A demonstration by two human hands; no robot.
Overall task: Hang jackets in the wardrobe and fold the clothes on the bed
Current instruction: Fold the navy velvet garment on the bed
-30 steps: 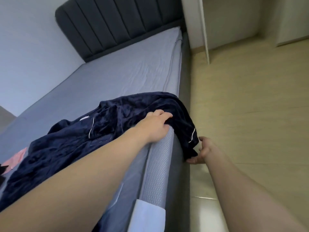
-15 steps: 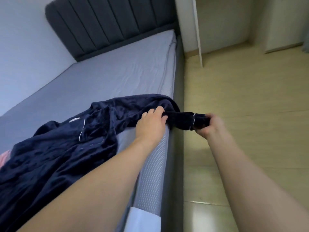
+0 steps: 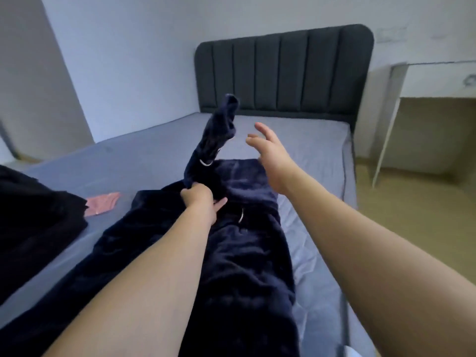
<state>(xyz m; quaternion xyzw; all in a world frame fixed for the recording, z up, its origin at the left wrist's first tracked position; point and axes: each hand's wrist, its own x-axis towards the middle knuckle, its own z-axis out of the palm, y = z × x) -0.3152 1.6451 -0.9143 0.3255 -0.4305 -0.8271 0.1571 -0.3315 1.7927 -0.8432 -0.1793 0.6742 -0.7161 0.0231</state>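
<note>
A navy plush garment [image 3: 239, 253] with thin white piping lies lengthwise on the grey-blue bed [image 3: 144, 155]. One sleeve [image 3: 219, 130] of it is up in the air above the mattress, swinging toward the headboard. My left hand [image 3: 203, 202] presses down on the garment near the base of that sleeve and pinches the fabric. My right hand [image 3: 270, 153] hovers over the garment's far end with fingers spread, holding nothing and apart from the sleeve.
A black garment [image 3: 33, 215] is piled at the bed's left edge, with a small pink cloth [image 3: 101, 203] beside it. The dark padded headboard [image 3: 283, 70] stands at the far end. A white desk [image 3: 432, 81] and the wooden floor [image 3: 417, 215] lie to the right.
My right hand lifted the sleeve from the bed's side, flung it over the mattress and let go. My view swung left toward the bed. My left hand stays on the garment.
</note>
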